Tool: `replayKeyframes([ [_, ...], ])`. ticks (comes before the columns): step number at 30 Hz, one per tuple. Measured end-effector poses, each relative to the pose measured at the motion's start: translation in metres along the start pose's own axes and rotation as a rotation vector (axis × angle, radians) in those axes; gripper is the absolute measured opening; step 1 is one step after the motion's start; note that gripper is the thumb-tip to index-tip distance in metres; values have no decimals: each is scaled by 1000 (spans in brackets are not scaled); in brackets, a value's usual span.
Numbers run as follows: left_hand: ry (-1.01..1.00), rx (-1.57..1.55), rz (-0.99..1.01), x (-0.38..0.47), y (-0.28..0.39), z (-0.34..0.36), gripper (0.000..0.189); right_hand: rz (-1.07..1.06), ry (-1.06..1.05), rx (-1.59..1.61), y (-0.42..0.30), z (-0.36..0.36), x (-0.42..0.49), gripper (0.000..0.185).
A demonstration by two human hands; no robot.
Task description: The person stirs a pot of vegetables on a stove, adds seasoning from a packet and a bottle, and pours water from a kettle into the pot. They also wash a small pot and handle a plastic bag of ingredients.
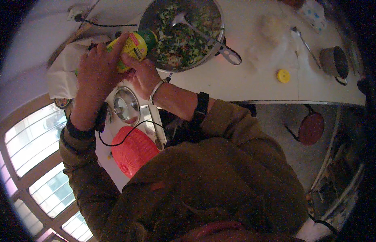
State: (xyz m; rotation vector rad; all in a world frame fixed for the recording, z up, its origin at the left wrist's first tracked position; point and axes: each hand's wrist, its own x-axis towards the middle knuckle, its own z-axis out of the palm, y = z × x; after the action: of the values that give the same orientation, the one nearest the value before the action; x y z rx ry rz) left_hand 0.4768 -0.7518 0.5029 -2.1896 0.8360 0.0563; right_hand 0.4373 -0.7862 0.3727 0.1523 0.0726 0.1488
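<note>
A yellow plastic bottle with a green cap lies tilted at the left rim of a round metal pan, its cap end towards the food. My left hand wraps the bottle from the left. My right hand, with a bracelet and a black wristband behind it, grips the bottle's lower side. Chopped green vegetables with lighter and reddish bits fill the pan. A metal ladle or turner rests in them, its slotted handle end over the right rim.
A metal lid and a red ribbed basket or cover are below the hands. To the right are a yellow round lid, a spoon and a metal cup. A black cord runs behind the bottle.
</note>
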Motion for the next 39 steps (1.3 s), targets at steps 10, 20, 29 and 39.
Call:
replayKeyframes([
  [10,2,2,-40,-3,11,9,93,58,66,-18,-2,-11,-3,26],
  [20,19,0,-63,-10,13,18,87,64,0,-62,2,-23,-1,27],
  [29,-57,-78,-57,-8,18,20,91,83,58,-22,8,-18,-14,31],
  [39,-16,-151,-83,-7,30,33,95,-19,146,-155,0,-38,-5,21],
])
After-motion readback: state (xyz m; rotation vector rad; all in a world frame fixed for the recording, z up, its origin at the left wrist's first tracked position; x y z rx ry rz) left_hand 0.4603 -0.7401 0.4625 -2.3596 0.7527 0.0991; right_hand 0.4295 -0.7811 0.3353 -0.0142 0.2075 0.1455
